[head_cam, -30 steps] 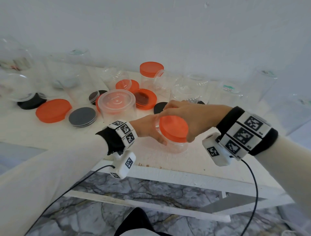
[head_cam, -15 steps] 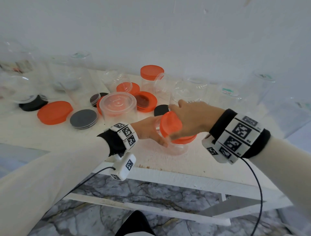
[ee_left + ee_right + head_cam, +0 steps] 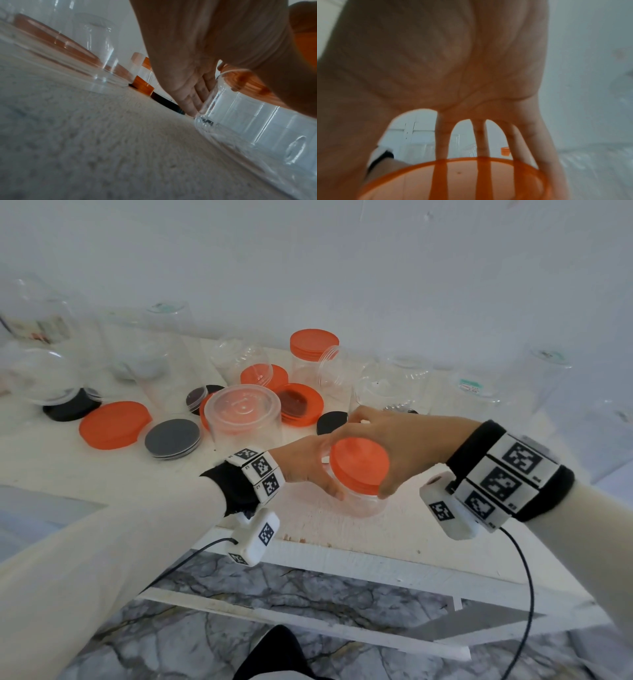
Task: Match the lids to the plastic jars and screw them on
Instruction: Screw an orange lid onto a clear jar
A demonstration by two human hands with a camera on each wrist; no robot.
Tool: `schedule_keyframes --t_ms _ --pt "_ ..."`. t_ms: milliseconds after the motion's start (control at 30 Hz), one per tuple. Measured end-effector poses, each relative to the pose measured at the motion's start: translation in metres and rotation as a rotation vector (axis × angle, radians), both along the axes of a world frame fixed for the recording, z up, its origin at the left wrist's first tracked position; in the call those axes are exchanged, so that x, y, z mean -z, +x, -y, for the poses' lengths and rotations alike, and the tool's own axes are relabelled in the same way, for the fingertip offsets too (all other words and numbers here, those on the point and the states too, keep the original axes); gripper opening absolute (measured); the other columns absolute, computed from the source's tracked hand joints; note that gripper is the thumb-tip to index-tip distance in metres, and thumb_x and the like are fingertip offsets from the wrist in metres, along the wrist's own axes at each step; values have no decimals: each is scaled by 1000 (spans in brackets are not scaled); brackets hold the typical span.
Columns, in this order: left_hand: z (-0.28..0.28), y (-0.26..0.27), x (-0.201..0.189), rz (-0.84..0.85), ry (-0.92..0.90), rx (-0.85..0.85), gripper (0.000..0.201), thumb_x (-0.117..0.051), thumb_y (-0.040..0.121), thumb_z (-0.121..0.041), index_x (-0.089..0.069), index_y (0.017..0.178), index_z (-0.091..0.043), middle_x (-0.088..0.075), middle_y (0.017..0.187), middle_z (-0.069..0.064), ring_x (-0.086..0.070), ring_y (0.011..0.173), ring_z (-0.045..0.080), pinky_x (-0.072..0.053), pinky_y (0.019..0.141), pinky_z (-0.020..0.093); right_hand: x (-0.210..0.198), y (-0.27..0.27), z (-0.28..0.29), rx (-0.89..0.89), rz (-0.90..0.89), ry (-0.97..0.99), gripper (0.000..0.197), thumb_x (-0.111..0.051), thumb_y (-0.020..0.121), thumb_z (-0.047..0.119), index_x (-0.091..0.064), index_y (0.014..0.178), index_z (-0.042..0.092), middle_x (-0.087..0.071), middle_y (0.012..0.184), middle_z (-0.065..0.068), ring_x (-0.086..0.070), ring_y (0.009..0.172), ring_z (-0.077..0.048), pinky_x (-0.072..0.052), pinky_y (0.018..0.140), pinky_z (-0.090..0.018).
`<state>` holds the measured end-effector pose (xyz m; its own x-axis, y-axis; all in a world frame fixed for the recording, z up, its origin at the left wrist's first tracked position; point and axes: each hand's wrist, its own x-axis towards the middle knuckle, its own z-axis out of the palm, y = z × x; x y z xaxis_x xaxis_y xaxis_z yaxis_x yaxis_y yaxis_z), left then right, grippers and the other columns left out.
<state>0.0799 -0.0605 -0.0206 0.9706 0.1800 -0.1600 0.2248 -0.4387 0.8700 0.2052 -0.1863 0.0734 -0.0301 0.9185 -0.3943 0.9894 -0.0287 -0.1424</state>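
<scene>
A small clear jar stands near the front edge of the white table. An orange lid sits on its mouth, tilted toward me. My left hand wraps the jar's left side; in the left wrist view its fingers curl round the clear jar. My right hand comes over from the right and grips the lid's rim with spread fingers. In the right wrist view its fingers reach over the far edge of the orange lid.
Behind the hands stand an upturned clear jar, loose orange lids, a grey lid, black lids, an orange-capped jar and several open clear jars along the wall.
My right hand lifted and twisted on the lid half a second ago, then came back round with thumb at the near rim. The lid stays on the jar; my left hand has not moved.
</scene>
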Motion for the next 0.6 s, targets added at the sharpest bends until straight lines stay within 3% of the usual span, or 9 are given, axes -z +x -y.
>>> schedule_keyframes --t_ms 133,233,300,367,400,467,600 --pt "-2 0 3 5 -39 -30 82 -84 63 -5 -38 125 -33 -51 118 -25 -46 109 -17 -36 93 5 1 -9 3 64 217 102 86 -65 62 69 -28 134 41 -41 112 1 -47 89 -21 -45 76 -33" --pt "-2 0 4 16 -55 -29 83 -84 62 -4 -39 127 -29 -51 120 -23 -45 108 -20 -36 87 0 7 -17 3 112 358 153 90 -48 66 80 -33 135 25 -49 111 -7 -47 84 -24 -42 73 -34" --pt "-2 0 5 17 -54 -39 83 -84 62 -5 -40 129 -26 -53 123 -19 -47 113 -13 -37 93 5 10 -12 4 105 339 105 95 -45 66 81 -22 142 30 -43 126 -8 -51 99 -29 -43 80 -36" --pt "-2 0 5 13 -53 -47 89 -85 61 -6 -39 135 -21 -53 128 -11 -47 121 0 -37 102 18 7 -4 6 45 179 2 94 -60 67 70 -6 141 48 -25 142 -1 -43 117 -29 -44 92 -41" --pt "-2 0 4 9 -52 -46 92 -85 61 -6 -36 137 -21 -52 130 -9 -46 123 4 -36 104 22 4 -1 6 12 101 -35 96 -69 67 60 -6 138 55 -20 143 4 -39 121 -27 -43 95 -43" --pt "-2 0 4 10 -34 -41 90 -84 62 -4 -35 135 -25 -51 126 -11 -46 121 5 -36 101 18 2 1 5 -14 41 -21 96 -78 64 48 -15 135 59 -25 138 6 -42 117 -23 -44 94 -39" --pt "0 1 2 12 -25 -34 81 -83 63 -2 -37 125 -30 -51 119 -17 -49 112 -3 -39 91 6 7 -3 3 20 125 120 91 -74 58 61 -25 134 52 -38 117 5 -50 98 -20 -46 79 -31"
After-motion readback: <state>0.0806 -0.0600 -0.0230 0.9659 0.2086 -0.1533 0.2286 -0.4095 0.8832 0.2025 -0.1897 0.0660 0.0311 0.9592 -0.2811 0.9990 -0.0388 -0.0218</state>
